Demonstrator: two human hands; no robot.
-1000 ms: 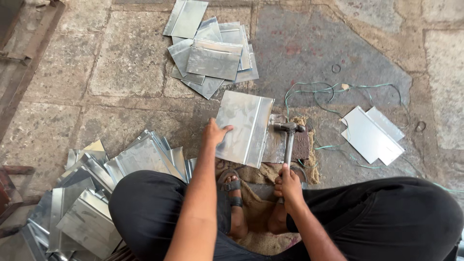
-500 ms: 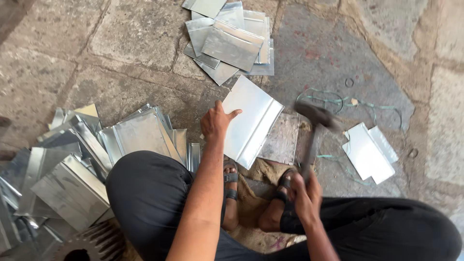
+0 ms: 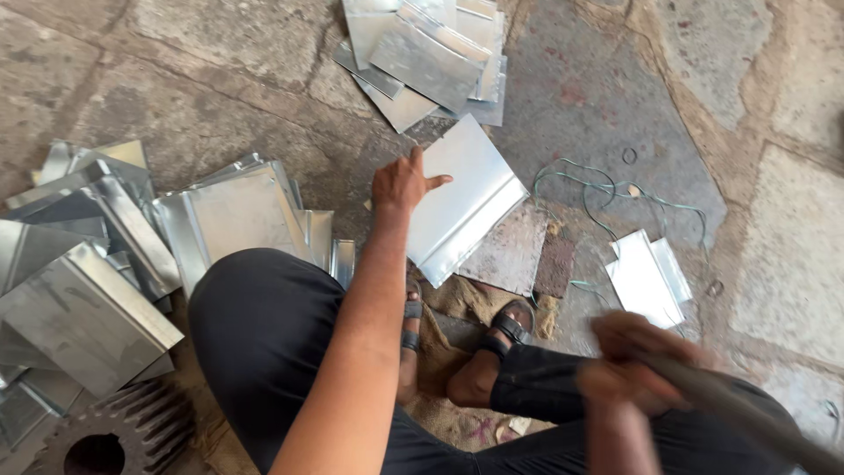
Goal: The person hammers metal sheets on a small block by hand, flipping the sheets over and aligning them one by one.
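Note:
My left hand (image 3: 401,184) rests on the left edge of a bright folded metal sheet (image 3: 462,211), fingers spread, steadying it on a rusty flat block (image 3: 514,255) on the stone floor. My right hand (image 3: 635,362) is blurred at the lower right, closed around a hammer handle (image 3: 747,413) that runs off toward the bottom right corner; the hammer's head is out of view. Both of my feet in dark sandals (image 3: 510,327) sit on a burlap cloth just below the sheet.
A pile of bent metal sheets (image 3: 132,246) lies at the left, another stack (image 3: 431,53) at the top, and a few small sheets (image 3: 646,277) at the right. Green wire (image 3: 615,198) curls on the floor. A dark toothed gear (image 3: 105,440) sits bottom left.
The view has swung right and down. My right hand has pulled the hammer back from above the sheet toward my lap. My left hand stays on the sheet.

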